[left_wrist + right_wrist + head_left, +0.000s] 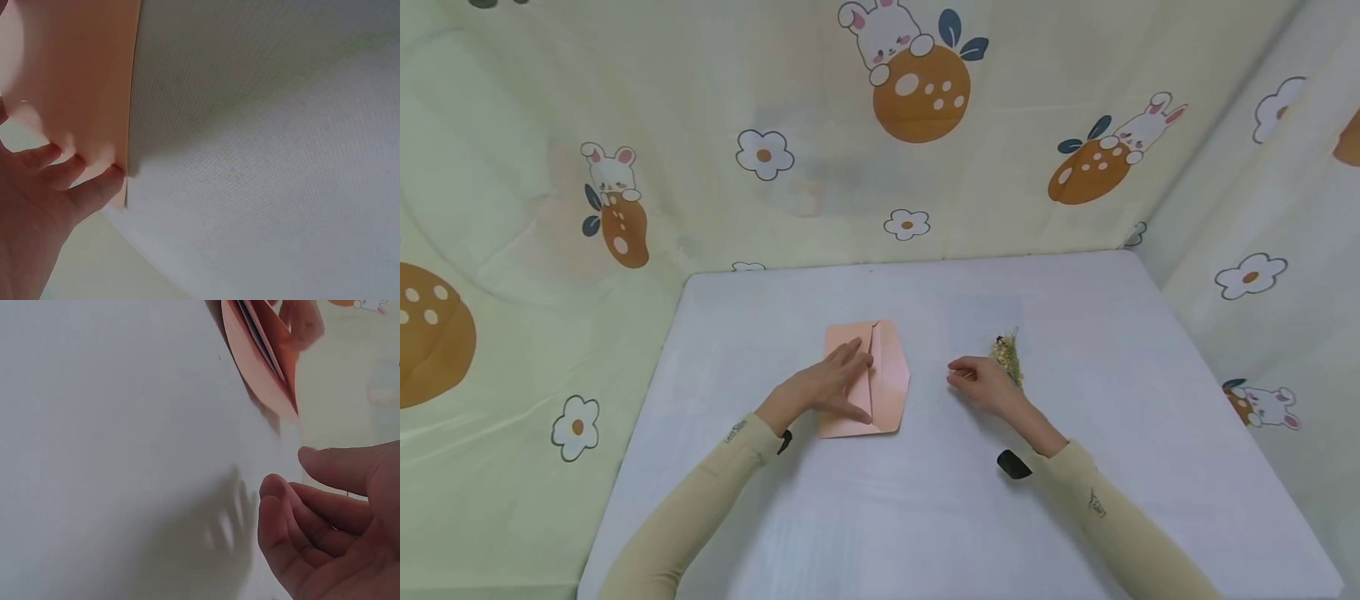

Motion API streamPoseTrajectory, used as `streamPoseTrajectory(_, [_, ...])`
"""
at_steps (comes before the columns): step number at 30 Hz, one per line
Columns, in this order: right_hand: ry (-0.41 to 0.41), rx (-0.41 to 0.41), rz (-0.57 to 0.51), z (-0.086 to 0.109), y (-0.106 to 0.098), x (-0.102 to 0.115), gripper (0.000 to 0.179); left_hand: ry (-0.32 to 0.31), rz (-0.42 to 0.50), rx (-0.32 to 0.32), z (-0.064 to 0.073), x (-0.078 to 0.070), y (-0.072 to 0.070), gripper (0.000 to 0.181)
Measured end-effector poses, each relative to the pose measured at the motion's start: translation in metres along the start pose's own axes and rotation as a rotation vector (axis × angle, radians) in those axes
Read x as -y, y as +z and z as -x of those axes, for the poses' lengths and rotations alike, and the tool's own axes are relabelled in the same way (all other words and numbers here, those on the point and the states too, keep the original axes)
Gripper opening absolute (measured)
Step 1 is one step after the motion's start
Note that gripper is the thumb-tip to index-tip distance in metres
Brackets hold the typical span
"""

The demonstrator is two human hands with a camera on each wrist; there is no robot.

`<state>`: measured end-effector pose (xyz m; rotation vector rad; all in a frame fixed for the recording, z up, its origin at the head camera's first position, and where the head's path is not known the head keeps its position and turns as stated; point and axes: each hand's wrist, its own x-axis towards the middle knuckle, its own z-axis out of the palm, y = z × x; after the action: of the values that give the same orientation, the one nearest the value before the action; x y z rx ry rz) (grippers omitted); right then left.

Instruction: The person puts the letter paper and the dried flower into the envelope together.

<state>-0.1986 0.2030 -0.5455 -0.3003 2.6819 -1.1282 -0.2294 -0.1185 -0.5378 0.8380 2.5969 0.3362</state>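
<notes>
A peach envelope (889, 392) lies on the table with its pointed flap unfolded to the right. My left hand (831, 385) rests on it with spread fingers; in the left wrist view, fingertips (111, 175) touch the paper near its edge. From the right wrist view, the envelope's mouth (269, 353) gapes a little, and a pale edge shows inside. My right hand (987, 385) hovers right of the envelope, fingers loosely bent, holding nothing. Just beyond it lies a small bunch of dried flowers (1009, 354), its lower end partly hidden by that hand.
A faint bluish, see-through sheet (973, 312) lies by the flowers. The white tabletop (760, 517) meets a cream curtain (715, 208) printed with rabbits and flowers at the back, with more curtain at both sides. A black wrist device (1013, 465) shows below the right sleeve.
</notes>
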Motion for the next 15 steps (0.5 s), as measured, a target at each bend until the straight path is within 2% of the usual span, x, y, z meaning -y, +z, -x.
streamPoseTrajectory(10, [0.104, -0.057, 0.046, 0.030, -0.036, -0.021, 0.043, -0.001, 0.009, 0.021, 0.000, 0.002, -0.002, 0.099])
streamPoseTrajectory(15, [0.123, -0.143, 0.074, 0.040, -0.050, -0.028, 0.032, -0.001, 0.003, 0.026, 0.001, 0.002, -0.005, 0.101])
